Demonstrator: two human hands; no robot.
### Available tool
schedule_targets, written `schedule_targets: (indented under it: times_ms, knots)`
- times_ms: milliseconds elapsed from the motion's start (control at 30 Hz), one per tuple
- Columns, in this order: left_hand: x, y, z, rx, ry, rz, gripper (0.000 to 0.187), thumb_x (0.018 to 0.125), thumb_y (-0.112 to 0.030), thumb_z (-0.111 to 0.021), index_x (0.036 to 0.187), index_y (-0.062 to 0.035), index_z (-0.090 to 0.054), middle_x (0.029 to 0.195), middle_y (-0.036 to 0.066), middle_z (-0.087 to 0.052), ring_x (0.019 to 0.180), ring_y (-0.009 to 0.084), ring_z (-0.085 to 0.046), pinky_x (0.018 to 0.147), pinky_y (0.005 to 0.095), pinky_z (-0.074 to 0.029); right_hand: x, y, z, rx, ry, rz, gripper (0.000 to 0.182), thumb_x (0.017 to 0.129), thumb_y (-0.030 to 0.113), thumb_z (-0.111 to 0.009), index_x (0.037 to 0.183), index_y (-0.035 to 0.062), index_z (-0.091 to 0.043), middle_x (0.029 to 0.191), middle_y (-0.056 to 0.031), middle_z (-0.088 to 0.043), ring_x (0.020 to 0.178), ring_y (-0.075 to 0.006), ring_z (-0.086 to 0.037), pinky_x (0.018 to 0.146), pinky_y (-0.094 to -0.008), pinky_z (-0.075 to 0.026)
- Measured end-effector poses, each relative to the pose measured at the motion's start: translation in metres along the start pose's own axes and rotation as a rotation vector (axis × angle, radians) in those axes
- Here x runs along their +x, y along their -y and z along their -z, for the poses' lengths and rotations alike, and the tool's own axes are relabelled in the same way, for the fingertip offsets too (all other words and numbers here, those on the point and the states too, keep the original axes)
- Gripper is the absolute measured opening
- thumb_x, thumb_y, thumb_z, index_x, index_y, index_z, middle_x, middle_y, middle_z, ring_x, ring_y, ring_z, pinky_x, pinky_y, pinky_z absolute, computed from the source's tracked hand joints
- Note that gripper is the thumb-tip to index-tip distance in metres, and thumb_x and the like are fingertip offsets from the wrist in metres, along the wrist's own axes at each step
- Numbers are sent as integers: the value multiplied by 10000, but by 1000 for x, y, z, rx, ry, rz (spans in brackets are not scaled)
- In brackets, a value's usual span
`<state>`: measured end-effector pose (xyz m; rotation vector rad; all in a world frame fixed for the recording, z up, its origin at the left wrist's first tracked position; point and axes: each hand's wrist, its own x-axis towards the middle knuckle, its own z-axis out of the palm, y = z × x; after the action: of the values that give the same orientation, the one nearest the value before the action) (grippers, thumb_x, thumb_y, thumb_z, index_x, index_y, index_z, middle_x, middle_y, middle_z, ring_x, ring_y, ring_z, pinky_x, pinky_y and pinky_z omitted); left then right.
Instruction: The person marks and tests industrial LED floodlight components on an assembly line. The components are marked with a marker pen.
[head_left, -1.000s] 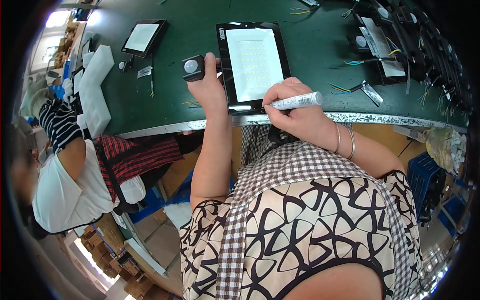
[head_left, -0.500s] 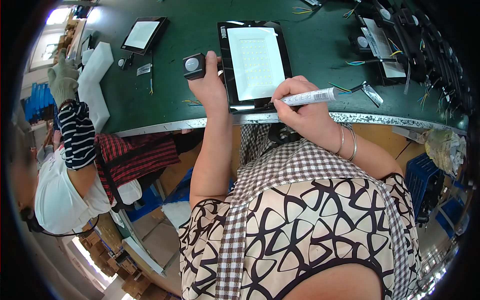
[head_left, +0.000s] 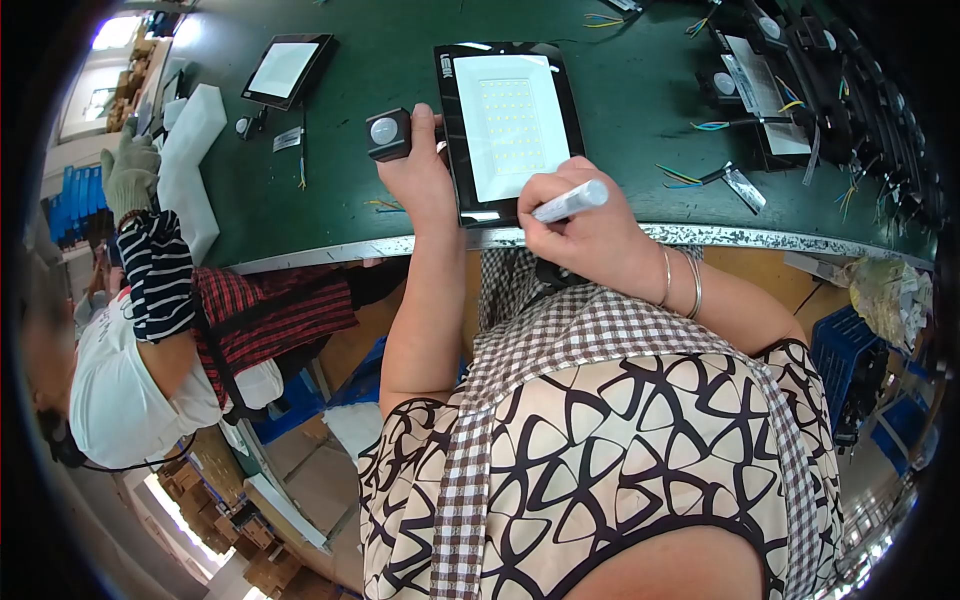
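A floodlight [head_left: 512, 120] with a black glass border and rows of small LEDs lies at the table's front edge. Left of it sits a black motion sensor [head_left: 388, 133] with a round white lens. My left hand [head_left: 418, 180] is closed on this sensor, thumb up between it and the lamp; the other fingers are mostly hidden. In my right hand [head_left: 590, 230] is a white marker pen [head_left: 572, 201], gripped at the floodlight's lower right corner. Its back end tilts up toward me, and my fingers hide the tip.
A smaller floodlight [head_left: 287, 70] lies at the back left. Black lamps with sensors [head_left: 768, 95] crowd the right side, near a labelled cable [head_left: 743, 188] with loose wires. White foam [head_left: 192, 165] stands at left, beside a co-worker's gloved hand [head_left: 132, 172].
My right hand has shifted slightly left and turned, swinging the marker from pointing rightward to standing more upright. The co-worker's gloved hand moved a little. My left hand has stayed put.
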<state>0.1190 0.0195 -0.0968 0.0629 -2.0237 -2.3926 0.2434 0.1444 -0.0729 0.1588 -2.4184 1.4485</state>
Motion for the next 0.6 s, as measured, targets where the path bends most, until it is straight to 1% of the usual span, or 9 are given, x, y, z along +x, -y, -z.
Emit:
schedule_targets:
  times_ms: [67, 167, 333, 433, 467, 533, 567, 600]
  knots:
    - [0, 1, -1, -27, -5, 1, 142, 874, -115, -601, 909, -21, -501, 780, 72, -588, 643, 111, -571, 504, 233, -475, -7, -5, 1, 85, -45, -88, 44, 716, 108, -601, 697, 96, -562, 558, -27, -506, 557, -208, -469, 631, -332, -393]
    - [1, 3, 2, -51, -9, 12, 145, 872, -113, -602, 909, -19, -497, 779, 72, -588, 643, 111, -570, 505, 235, -474, -10, -3, 9, 98, -191, -25, 50, 711, 81, -608, 697, 98, -564, 561, -14, -504, 583, -195, -470, 633, -325, -394]
    - [3, 6, 4, -29, 10, -18, 150, 875, -113, -598, 913, -16, -490, 778, 74, -587, 647, 112, -571, 507, 234, -471, -9, -2, 10, 44, -135, -25, 56, 710, 72, -617, 700, 98, -568, 575, -6, -510, 606, -191, -473, 633, -330, -396]
    - [0, 4, 3, -52, -4, 10, 150, 869, -120, -609, 896, -12, -509, 776, 68, -592, 640, 108, -568, 507, 235, -466, -9, -2, 9, 28, -123, -14, 55, 708, 66, -618, 702, 92, -570, 593, -9, -524, 621, -192, -483, 627, -331, -398]
    - [1, 5, 5, -58, 8, 8, 147, 865, -122, -615, 885, -13, -519, 773, 63, -594, 636, 105, -567, 503, 235, -462, -8, -2, 10, 26, -123, -10, 56, 707, 62, -619, 703, 89, -571, 600, -11, -531, 630, -191, -489, 624, -331, -400]
    - [7, 6, 8, -77, 34, -8, 142, 858, -126, -625, 863, -13, -539, 767, 54, -598, 628, 100, -565, 496, 234, -455, -7, 0, 15, 77, -190, -39, 54, 703, 48, -618, 710, 79, -574, 627, -19, -549, 646, -195, -500, 618, -326, -406]
    - [11, 1, 13, -59, 56, 101, 138, 849, -138, -640, 843, -22, -566, 759, 45, -603, 629, 96, -563, 514, 237, -452, -6, 0, 20, 102, -226, -54, 55, 701, 42, -617, 713, 75, -576, 641, -23, -558, 654, -197, -506, 615, -324, -409]
    - [21, -2, 23, 9, 131, 178, 136, 840, -147, -649, 828, -38, -568, 742, 40, -596, 630, 104, -567, 532, 241, -456, -7, -1, 26, 121, -256, -58, 51, 705, 25, -612, 720, 61, -580, 679, -34, -582, 669, -195, -518, 609, -311, -414]
